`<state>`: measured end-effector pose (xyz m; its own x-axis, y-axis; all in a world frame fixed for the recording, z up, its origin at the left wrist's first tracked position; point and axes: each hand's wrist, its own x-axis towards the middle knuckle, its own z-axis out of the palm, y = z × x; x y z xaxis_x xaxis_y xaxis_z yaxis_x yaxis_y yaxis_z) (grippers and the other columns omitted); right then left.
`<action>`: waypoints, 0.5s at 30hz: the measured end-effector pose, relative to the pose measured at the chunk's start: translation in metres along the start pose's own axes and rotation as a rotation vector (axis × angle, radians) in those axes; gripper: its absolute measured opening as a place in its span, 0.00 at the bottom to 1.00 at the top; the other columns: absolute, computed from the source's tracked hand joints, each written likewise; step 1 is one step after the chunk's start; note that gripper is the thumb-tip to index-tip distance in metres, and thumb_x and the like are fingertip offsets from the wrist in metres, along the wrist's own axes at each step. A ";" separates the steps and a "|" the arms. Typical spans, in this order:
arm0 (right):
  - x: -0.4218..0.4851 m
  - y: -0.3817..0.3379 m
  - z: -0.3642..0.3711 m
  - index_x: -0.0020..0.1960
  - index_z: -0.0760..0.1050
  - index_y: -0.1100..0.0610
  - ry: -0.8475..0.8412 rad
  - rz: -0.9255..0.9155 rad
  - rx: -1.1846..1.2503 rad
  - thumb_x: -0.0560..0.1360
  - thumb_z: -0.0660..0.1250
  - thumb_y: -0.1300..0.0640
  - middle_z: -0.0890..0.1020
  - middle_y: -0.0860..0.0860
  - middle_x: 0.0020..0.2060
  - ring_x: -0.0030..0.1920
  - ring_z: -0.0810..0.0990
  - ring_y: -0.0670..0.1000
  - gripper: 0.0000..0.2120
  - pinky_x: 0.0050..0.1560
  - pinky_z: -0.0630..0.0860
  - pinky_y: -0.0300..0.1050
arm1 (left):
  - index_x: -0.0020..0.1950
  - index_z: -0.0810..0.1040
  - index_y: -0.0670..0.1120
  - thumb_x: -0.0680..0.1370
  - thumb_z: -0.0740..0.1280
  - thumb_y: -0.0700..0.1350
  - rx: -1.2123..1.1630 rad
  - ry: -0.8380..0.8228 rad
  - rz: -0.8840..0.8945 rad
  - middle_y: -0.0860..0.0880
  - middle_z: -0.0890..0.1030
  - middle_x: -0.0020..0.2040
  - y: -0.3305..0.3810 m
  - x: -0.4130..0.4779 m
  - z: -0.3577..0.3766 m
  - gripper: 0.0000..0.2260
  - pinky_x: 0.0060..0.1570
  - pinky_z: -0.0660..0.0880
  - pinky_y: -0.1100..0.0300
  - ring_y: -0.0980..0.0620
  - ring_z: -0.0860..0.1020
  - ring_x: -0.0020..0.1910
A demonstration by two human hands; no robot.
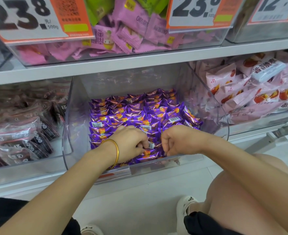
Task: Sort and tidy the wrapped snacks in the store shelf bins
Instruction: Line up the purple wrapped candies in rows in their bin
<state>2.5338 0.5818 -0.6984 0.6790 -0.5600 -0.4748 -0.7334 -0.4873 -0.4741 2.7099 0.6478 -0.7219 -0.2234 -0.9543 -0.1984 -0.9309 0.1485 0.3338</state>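
Purple wrapped snacks (140, 112) fill the clear middle bin (78, 107); my left grip (129, 143) pinches one at the front, my right grip (179, 141) curls beside it, hold impossible to tell.

Bare arms, thin gold bangle (117, 152) on left wrist, black clothing (2, 214); white shoes (184, 207) with black marks

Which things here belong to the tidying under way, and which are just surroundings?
In the job: purple foil-wrapped snacks; clear plastic middle bin; left hand pinching one packet; right hand curled among them.
Just nearby: pink wrapped snacks above; dark packets in left bin; pale pink packets in right bin; orange price signs.
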 end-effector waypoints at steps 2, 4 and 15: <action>0.002 -0.002 0.001 0.34 0.72 0.49 -0.005 0.012 -0.018 0.70 0.70 0.67 0.74 0.43 0.32 0.33 0.74 0.43 0.15 0.30 0.70 0.30 | 0.52 0.78 0.53 0.74 0.69 0.52 -0.008 -0.010 0.008 0.59 0.74 0.41 0.001 -0.001 -0.001 0.09 0.54 0.61 0.59 0.57 0.66 0.47; 0.001 -0.003 0.000 0.34 0.73 0.49 -0.021 0.017 -0.015 0.70 0.69 0.68 0.75 0.44 0.32 0.34 0.77 0.47 0.15 0.33 0.73 0.32 | 0.54 0.77 0.54 0.72 0.70 0.57 0.017 -0.033 0.019 0.58 0.74 0.44 0.001 -0.003 -0.003 0.14 0.50 0.59 0.60 0.57 0.67 0.48; -0.003 -0.011 -0.002 0.35 0.77 0.51 -0.021 0.003 0.097 0.68 0.72 0.66 0.78 0.45 0.29 0.28 0.75 0.39 0.11 0.32 0.72 0.31 | 0.51 0.73 0.52 0.74 0.67 0.53 0.143 0.014 0.063 0.57 0.70 0.42 0.008 0.001 -0.001 0.09 0.48 0.58 0.60 0.56 0.64 0.47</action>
<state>2.5397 0.5871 -0.6904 0.6782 -0.5467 -0.4911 -0.7293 -0.4180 -0.5417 2.7028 0.6481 -0.7182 -0.2791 -0.9455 -0.1677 -0.9471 0.2422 0.2105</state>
